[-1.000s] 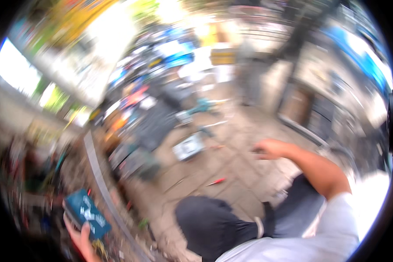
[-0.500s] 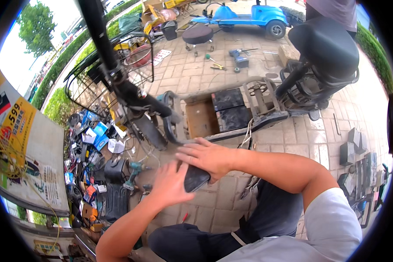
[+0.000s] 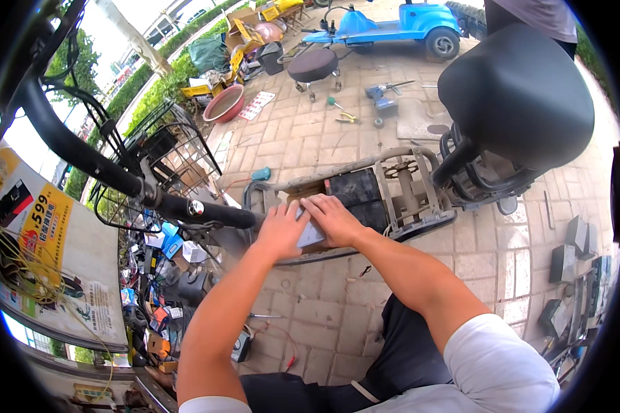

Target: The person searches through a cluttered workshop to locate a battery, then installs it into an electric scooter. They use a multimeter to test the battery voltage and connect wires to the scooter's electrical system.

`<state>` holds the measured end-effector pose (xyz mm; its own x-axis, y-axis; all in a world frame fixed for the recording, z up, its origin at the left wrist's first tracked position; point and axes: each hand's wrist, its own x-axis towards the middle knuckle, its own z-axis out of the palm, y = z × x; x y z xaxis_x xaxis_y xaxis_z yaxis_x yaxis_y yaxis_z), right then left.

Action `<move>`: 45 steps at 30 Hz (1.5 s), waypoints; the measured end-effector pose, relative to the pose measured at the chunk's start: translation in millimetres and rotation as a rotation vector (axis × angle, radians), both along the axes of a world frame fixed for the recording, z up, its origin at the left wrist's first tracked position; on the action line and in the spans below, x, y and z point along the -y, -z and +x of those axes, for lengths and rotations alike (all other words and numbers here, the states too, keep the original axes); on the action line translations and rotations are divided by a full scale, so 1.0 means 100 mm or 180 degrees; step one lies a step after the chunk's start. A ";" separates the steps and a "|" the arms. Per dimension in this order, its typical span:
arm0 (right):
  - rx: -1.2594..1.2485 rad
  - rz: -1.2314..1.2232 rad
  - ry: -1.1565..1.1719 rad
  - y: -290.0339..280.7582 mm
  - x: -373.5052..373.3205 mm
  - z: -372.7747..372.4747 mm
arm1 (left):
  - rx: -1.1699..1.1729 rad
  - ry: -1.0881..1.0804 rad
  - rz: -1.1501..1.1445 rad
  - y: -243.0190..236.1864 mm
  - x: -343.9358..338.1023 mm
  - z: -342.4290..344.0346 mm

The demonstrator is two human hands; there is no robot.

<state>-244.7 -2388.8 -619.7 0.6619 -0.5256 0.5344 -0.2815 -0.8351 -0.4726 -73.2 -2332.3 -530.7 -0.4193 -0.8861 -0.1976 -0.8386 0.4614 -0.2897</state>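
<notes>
We are in what looks like an open-air repair workshop for light electric vehicles, set on brick paving (image 3: 324, 310) beside a green hedge (image 3: 134, 89). We can tell by the partly stripped scooter (image 3: 420, 227), its floor compartment open and dark battery-like blocks (image 3: 355, 189) showing inside, and by the blue vehicle (image 3: 420, 27) farther off. On the ground we see a cordless drill (image 3: 381, 100), yellow-handled pliers (image 3: 349, 118) and a heap of small parts and cartons (image 3: 165, 275). A low wheeled stool (image 3: 313, 65) stands near the tools, and a printed advertising board (image 3: 34, 234) faces us at left.
</notes>
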 end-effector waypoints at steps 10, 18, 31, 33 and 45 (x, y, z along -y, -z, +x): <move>-0.1222 0.0060 0.0546 0.11 0.10 0.24 | -0.0314 -0.0168 -0.0015 0.54 0.28 0.33; -0.1608 0.0059 0.0832 0.25 0.10 0.49 | -0.0422 -0.0645 -0.0335 1.00 0.25 0.44; -0.1656 0.0221 0.1855 0.56 0.29 0.40 | -0.2711 -0.3379 -0.1354 1.74 -0.10 -0.45; -0.1578 0.0782 0.1772 0.33 0.31 0.26 | -0.3617 -0.3814 -0.0776 1.74 0.10 -0.33; -0.1324 0.0359 0.2377 0.12 0.78 -0.84 | -0.7862 -0.4722 0.0309 1.94 0.36 -0.25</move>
